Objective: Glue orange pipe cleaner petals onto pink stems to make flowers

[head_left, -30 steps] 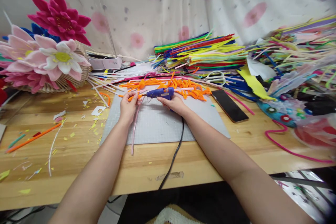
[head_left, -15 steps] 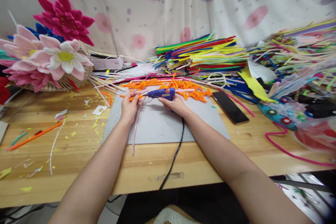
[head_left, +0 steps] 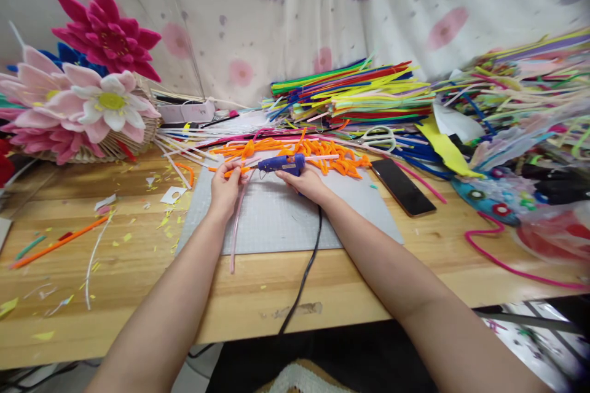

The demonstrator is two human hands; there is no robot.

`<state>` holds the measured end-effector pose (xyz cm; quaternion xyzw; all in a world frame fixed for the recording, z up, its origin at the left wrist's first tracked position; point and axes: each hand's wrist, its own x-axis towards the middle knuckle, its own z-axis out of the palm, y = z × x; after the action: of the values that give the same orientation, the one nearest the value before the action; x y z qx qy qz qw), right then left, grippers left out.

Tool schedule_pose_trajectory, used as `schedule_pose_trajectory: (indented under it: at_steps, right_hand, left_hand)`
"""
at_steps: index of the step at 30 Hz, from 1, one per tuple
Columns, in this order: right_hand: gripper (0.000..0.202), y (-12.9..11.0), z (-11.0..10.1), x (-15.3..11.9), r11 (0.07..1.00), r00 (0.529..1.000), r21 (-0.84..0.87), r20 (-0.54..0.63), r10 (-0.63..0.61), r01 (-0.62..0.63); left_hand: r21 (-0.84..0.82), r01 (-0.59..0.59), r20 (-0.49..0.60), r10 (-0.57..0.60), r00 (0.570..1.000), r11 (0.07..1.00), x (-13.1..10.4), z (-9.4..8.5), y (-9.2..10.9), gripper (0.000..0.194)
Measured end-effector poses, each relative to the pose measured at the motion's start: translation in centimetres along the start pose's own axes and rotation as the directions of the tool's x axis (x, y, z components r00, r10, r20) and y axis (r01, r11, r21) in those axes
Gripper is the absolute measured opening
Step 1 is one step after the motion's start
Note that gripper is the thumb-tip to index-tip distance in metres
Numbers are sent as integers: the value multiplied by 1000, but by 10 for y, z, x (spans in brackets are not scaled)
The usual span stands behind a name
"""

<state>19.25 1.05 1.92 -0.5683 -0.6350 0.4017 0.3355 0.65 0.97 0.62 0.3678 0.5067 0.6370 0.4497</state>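
Note:
My right hand [head_left: 304, 183] is wrapped round a blue glue gun [head_left: 282, 164] whose nozzle points left. A clear glue stick [head_left: 318, 159] sticks out of its back, and a black cord [head_left: 308, 276] hangs down from it. In my left hand [head_left: 225, 187] a small orange fuzzy piece [head_left: 234, 172] is pinched, with the nozzle at or very near it. Whether they touch is too small to tell. Both hands are over the grey cutting mat [head_left: 286, 221]. Curled orange pieces [head_left: 341, 158] lie just behind the gun. A pale pink strip [head_left: 236, 230] runs down beside my left hand.
Fuzzy flowers [head_left: 110, 37] stand at the left. Bundles of coloured stems [head_left: 359, 95] and white-handled scissors [head_left: 380, 138] lie at the back. A phone [head_left: 402, 187] rests right of the mat. Scraps litter the wooden table [head_left: 147, 270].
The view has shifted very slightly. Both hands keep nearly the same pose, with the glue gun still at the orange piece.

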Motion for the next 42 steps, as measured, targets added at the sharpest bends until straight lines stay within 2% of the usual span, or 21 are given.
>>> schedule_pose_trajectory:
  at_steps: [6,12,20,30,36,42]
  right_hand:
    - [43,1,-1,0,1000,999,10,-42,13,-13]
    - [43,1,2,-1,998,1000,61,28,-13,11]
    - [45,3,1,1,998,998,57,48,-28,25]
    - [42,0,0,-2,999,1000,51,0,2,-2]
    - [42,-1,0,-3,998,999,68,48,-5,1]
    - [42,-1,0,-2,998,1000,53,15,19,-20]
  left_hand:
    - [-9,-4,4,4,1000,1000,1,-1,-2,10]
    - [-21,6,26,-5,1000,1000,0,0,0,12]
    - [-33,-3,22,4,1000,999,-1,0,2,15]
    - [-21,-25,32,26,999,999,0,0,1,18]
    - [-28,-12,29,12,999,1000,0,1,1,18]
    - [-24,-10,37,11,999,1000,-1,1,2,16]
